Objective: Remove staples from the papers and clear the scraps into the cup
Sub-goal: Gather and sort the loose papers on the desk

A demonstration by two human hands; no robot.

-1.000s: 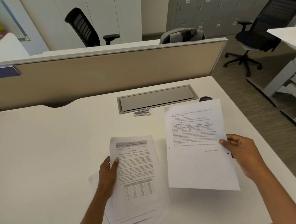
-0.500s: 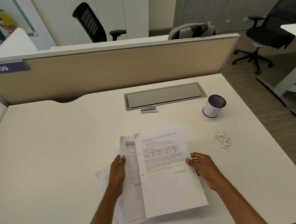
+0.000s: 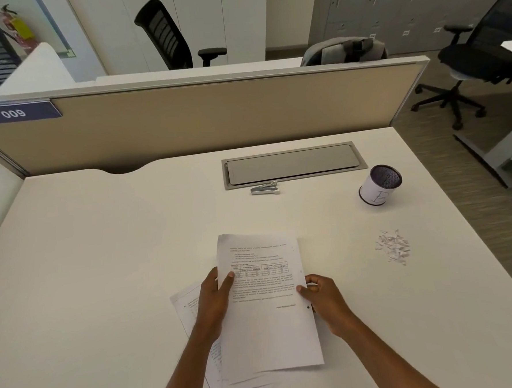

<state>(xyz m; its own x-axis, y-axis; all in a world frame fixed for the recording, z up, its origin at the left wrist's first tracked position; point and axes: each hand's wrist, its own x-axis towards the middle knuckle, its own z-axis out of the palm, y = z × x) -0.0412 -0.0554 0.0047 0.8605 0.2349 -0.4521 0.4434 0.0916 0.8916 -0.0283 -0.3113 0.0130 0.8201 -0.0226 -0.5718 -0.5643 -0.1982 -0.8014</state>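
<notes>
Head view: the papers (image 3: 267, 307), white printed sheets with text and a table, are lying in a loose stack on the near centre of the surface (image 3: 103, 263). The left hand (image 3: 213, 304) is gripping their left edge, its fingers (image 3: 227, 281) pinching the top sheet. The right hand (image 3: 324, 297) is pinching the right edge. The scraps (image 3: 393, 247) are sitting in a small heap to the right. The cup (image 3: 378, 185) is standing beyond them; its contents cannot be made out.
</notes>
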